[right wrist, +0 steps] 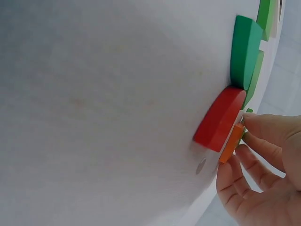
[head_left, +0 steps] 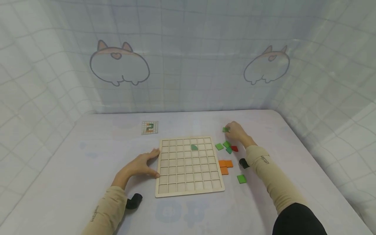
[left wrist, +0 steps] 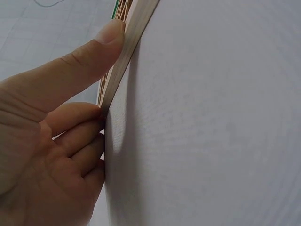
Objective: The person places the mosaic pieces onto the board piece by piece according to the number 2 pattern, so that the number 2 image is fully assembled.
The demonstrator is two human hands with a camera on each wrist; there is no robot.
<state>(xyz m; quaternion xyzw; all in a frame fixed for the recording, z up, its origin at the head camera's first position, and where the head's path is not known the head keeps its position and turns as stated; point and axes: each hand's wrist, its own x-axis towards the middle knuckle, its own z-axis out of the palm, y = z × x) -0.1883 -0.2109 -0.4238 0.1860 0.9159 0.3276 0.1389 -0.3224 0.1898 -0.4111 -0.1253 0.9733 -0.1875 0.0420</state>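
Observation:
A wooden grid board [head_left: 189,161] lies in front of me with a dark green quarter-round piece [head_left: 194,147] in one upper cell. My left hand [head_left: 144,164] rests at the board's left edge, thumb and forefinger spread apart along the rim; the left wrist view shows the thumb against the wooden side. Beyond the board's upper right corner, my right hand [head_left: 236,131] pinches a light green square tile [head_left: 225,129] at its fingertips. Close by those fingers in the right wrist view is an orange piece [right wrist: 230,143], partly covered, with a red rounded piece [right wrist: 220,120] beside it.
Right of the board lie light green tiles [head_left: 219,146], a second dark green piece [head_left: 228,150] and orange squares [head_left: 224,170]. A lone green tile [head_left: 242,179] sits nearer me. A small pattern card [head_left: 149,127] lies behind the board. Patterned curtains surround the white table.

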